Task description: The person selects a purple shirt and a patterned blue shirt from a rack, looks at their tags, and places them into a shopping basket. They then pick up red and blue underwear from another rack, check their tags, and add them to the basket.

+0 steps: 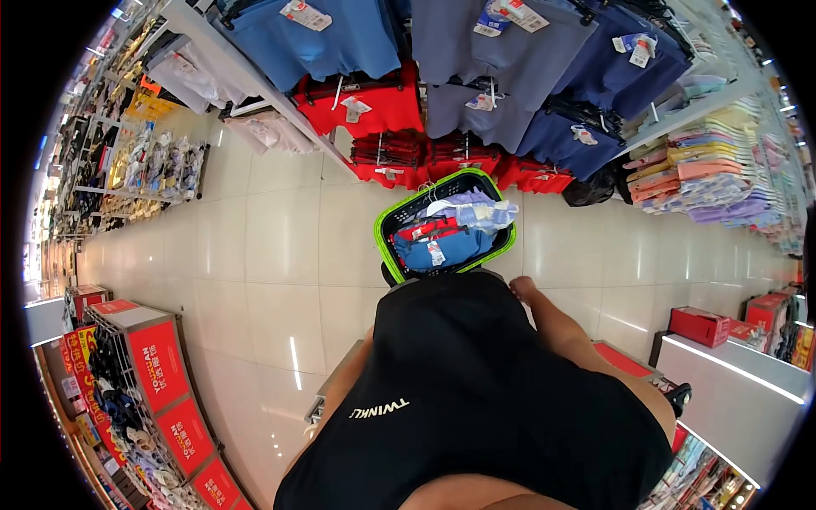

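My right hand hangs low at the right of my black shirt, its fingers curled in; nothing shows in it. It is close to the lower right corner of a black shopping basket with a bright green rim, but apart from it. Inside the basket lie a blue garment with a white tag, a red garment, and a pale purple and white garment, with hangers among them. My left forearm shows beside my shirt, while the left hand itself is hidden.
Ahead, a rack holds blue shorts, navy shorts and red garments. Pastel clothes hang at the right. A shelf with red panels stands at the left, a white counter at the right. Tiled floor lies between.
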`<state>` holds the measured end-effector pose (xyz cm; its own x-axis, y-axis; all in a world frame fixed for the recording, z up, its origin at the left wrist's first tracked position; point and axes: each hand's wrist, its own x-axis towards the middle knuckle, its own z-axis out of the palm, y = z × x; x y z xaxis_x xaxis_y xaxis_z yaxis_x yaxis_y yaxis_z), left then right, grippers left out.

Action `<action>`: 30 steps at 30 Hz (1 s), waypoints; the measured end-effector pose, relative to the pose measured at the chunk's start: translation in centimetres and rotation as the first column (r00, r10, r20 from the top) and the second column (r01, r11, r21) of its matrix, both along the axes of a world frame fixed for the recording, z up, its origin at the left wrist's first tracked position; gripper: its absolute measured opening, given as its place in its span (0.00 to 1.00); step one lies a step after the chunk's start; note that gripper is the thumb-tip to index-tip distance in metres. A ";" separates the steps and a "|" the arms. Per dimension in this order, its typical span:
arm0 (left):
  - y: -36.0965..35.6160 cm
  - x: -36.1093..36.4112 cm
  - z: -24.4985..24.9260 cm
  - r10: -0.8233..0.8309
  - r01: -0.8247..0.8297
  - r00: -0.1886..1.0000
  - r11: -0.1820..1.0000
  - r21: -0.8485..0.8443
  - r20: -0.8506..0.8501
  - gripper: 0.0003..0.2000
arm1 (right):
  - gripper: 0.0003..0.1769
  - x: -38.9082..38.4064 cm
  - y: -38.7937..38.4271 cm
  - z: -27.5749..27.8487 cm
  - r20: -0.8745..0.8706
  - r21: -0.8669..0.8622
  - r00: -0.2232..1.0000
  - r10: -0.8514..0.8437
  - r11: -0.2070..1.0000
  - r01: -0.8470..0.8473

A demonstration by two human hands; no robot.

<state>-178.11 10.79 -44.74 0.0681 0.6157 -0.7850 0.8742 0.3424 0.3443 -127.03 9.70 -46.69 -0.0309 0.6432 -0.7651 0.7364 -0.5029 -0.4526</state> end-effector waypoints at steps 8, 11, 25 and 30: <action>4.9 1.6 -0.7 0.052 -0.057 0.996 0.995 0.082 0.067 0.18 | 0.18 6.5 21.4 8.6 -0.304 0.717 0.785 -0.540 0.413 0.562; 7.2 4.1 -0.1 0.235 -0.258 0.951 0.961 0.098 0.200 0.14 | 0.29 6.1 29.3 24.2 -0.514 0.748 0.723 -0.462 0.171 0.641; 2.1 10.3 -0.3 0.458 -0.494 0.865 0.850 0.185 0.208 0.14 | 0.23 7.3 40.6 45.0 -0.613 0.784 0.789 0.041 0.156 0.601; 2.6 10.7 0.1 0.472 -0.502 0.862 0.846 0.180 0.185 0.13 | 0.15 6.0 40.3 45.5 -0.728 0.683 0.681 0.077 0.173 0.710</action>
